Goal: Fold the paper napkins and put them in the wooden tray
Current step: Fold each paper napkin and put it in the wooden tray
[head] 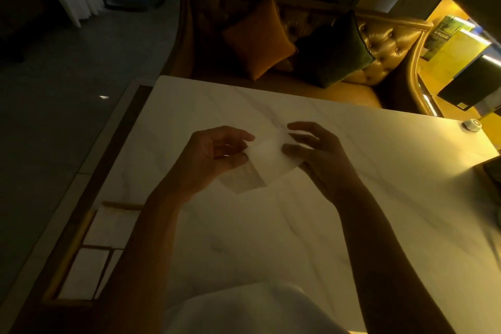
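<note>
A thin white paper napkin (267, 156) is held above the middle of the white marble table (366, 198). My left hand (214, 157) pinches its left edge and my right hand (317, 154) grips its right side. A lower flap of the napkin hangs toward the table, under my left hand. At the table's near left stands the wooden tray (69, 252), with white folded napkins (81, 271) lying in its compartments; my left forearm hides its right part.
Beyond the table's far edge stands a tufted leather sofa (385, 40) with an orange cushion (257, 40) and a dark green cushion (336, 51). A small round white object (472, 125) sits at the table's far right corner. Books lie on a lit shelf at the right.
</note>
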